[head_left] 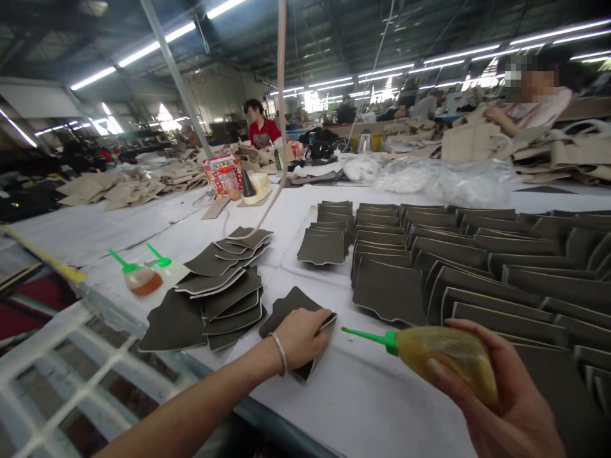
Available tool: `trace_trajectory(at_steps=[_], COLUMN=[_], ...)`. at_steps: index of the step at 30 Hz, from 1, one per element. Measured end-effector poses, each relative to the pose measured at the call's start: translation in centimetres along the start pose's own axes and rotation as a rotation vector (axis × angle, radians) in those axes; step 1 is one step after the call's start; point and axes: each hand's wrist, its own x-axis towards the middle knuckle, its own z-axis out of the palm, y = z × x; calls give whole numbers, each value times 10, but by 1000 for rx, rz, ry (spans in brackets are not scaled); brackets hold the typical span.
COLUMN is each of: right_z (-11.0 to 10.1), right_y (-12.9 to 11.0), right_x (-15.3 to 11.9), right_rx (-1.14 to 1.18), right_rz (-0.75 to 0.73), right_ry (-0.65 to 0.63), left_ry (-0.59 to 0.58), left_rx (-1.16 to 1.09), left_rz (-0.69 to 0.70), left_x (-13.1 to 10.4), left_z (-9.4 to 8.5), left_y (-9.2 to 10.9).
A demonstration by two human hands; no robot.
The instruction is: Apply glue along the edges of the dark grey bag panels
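Two hands were over the white table. The right hand was wrapped around a squeeze bottle of amber liquid, its green nozzle pointing left, near a dark panel. The left hand lay on that panel, index finger at its right edge; whether it gripped, I could not tell. A loose pile of panels lay left, rows right.

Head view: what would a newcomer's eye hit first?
Likely the squeeze bottle of yellowish liquid at lower right, held in the right hand, its bright green nozzle pointing left. Just left of the nozzle's tip, the left hand rests on a dark panel near the edge of the white table. Then the rows of similar dark pieces across the table's right side.
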Motion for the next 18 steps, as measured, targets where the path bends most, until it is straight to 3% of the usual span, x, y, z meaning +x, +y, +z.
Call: trace_trajectory(at_steps=[3, 7, 9, 13, 18], right_z=[12, 29, 36, 41, 42], right_y=[-7, -12, -13, -14, -17], right_x=[0, 0, 2, 9, 7], right_rx=[-212, -302, -354, -414, -484], right_rz=[-85, -124, -219, -408, -448], right_ry=[-51, -61, -66, -143, -156], left_ry=[2, -20, -21, -30, -3], left_rx=[-48, -100, -114, -137, -141], left_rz=[29, 16, 9, 4, 2], left_x=[1, 1, 2, 3, 2], left_z=[-1, -4, -5, -4, 0], left_y=[-3, -9, -10, -11, -12])
